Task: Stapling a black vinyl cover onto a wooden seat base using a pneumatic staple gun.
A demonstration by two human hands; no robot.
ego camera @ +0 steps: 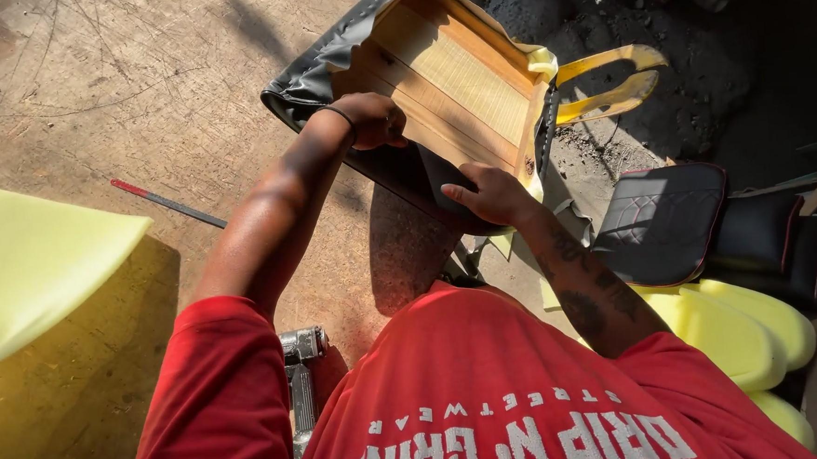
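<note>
Two hands on the seat panel (pixel 451 69), which lies tilted on the worn workbench (pixel 141 94) just ahead of the person. Left hand (pixel 375 119) curls closed over the black vinyl cover (pixel 325 62) at the near edge; right hand (pixel 491 195) presses flat, fingers spread, on the lower corner. Best kept taut here, I'd say, pulling evenly so the cover wraps without wrinkles. A metal stapler (pixel 301 375) waits near the body.
</note>
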